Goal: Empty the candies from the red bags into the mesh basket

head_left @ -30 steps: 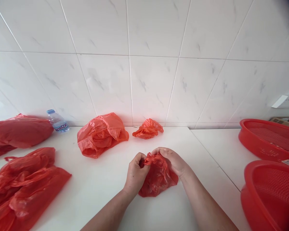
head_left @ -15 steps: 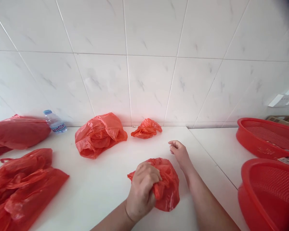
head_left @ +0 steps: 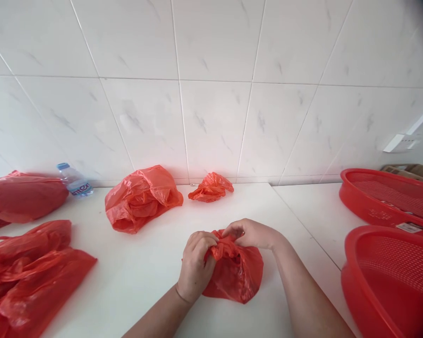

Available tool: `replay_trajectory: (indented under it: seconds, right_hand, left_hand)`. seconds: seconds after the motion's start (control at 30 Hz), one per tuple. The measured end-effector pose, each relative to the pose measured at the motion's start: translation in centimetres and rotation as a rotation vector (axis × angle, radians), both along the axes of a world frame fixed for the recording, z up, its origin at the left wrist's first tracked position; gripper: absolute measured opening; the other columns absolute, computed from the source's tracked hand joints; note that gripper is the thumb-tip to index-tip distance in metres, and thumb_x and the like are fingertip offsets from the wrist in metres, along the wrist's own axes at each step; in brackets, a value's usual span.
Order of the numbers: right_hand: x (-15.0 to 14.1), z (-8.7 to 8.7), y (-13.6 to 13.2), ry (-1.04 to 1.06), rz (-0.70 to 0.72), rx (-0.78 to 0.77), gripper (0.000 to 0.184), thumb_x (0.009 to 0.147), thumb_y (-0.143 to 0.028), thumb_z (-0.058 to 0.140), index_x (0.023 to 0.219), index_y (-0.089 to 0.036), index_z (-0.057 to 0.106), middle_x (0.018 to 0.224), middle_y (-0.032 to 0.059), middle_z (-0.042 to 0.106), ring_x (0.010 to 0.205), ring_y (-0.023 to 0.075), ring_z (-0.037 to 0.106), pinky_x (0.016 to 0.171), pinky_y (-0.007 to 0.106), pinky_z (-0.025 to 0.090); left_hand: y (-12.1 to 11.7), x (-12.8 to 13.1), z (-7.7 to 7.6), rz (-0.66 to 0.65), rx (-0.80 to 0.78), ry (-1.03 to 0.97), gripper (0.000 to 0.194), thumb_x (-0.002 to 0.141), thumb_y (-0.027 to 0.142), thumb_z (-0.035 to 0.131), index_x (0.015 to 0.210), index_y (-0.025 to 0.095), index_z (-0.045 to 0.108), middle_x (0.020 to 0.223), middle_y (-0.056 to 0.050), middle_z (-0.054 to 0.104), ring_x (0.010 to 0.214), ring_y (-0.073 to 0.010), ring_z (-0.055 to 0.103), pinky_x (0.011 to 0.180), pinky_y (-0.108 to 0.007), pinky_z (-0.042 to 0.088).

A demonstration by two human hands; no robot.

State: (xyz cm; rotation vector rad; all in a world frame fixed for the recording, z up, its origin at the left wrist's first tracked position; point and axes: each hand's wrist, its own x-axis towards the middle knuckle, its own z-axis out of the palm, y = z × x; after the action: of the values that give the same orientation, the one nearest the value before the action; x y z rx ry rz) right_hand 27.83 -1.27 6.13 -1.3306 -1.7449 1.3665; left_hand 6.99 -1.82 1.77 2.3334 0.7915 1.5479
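A red plastic bag rests on the white table in front of me, its neck bunched up and its body bulging a little. My left hand is closed round the left side of the gathered neck. From the right, my right hand pinches the neck with thumb and fingers. What the bag holds, if anything, is hidden by the red film.
Crumpled red bags, one large and one small, lie by the tiled wall. More red bags and a water bottle are on the left. Two red baskets stand right, near a cardboard box.
My right hand has moved from beside the bag, where it held nothing, onto the bag's neck. My left hand has turned and shifted slightly left, still gripping the neck.
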Motion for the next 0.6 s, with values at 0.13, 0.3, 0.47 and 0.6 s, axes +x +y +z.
replay_trajectory:
  seconds: [0.13, 0.3, 0.47, 0.6]
  right_hand:
    - [-0.3, -0.7, 1.0, 0.061, -0.241, 0.100, 0.009, 0.066, -0.018, 0.056, 0.070, -0.018, 0.064, 0.070, -0.0005, 0.065, 0.064, 0.0130, 0.057, 0.059, 0.025, 0.042]
    - [0.0, -1.1, 1.9, 0.158, -0.532, 0.220, 0.011, 0.069, -0.024, 0.052, 0.077, -0.019, 0.057, 0.064, -0.0039, 0.058, 0.056, 0.0098, 0.050, 0.051, 0.021, 0.033]
    - [-0.2, -1.7, 1.9, 0.310, -0.522, 0.129, 0.014, 0.070, -0.028, 0.048, 0.082, -0.020, 0.051, 0.055, -0.0068, 0.050, 0.046, 0.0083, 0.043, 0.045, 0.020, 0.029]
    - [0.0, -0.8, 1.2, 0.384, -0.440, 0.058, 0.018, 0.072, -0.030, 0.051, 0.086, -0.020, 0.053, 0.060, -0.0059, 0.052, 0.049, 0.0084, 0.047, 0.045, 0.020, 0.032]
  left_hand:
    - [-0.4, 0.0, 0.3, -0.024, 0.057, -0.006, 0.022, 0.079, 0.001, 0.046, 0.081, 0.022, 0.050, 0.088, -0.005, 0.064, 0.080, -0.0173, 0.059, 0.071, -0.032, 0.049]
    - [-2.0, 0.5, 0.9, -0.199, 0.257, 0.125, 0.022, 0.081, 0.000, 0.048, 0.083, 0.022, 0.053, 0.102, -0.006, 0.070, 0.101, -0.0224, 0.059, 0.085, -0.040, 0.048]
    - [-2.4, 0.7, 1.0, -0.218, 0.242, 0.164, 0.026, 0.078, -0.002, 0.049, 0.085, 0.022, 0.054, 0.098, -0.003, 0.071, 0.094, -0.0199, 0.061, 0.087, -0.039, 0.046]
    - [-1.1, 0.4, 0.2, -0.111, 0.059, 0.033, 0.029, 0.075, -0.005, 0.044, 0.084, 0.022, 0.051, 0.092, -0.004, 0.066, 0.084, -0.0174, 0.061, 0.073, -0.032, 0.049]
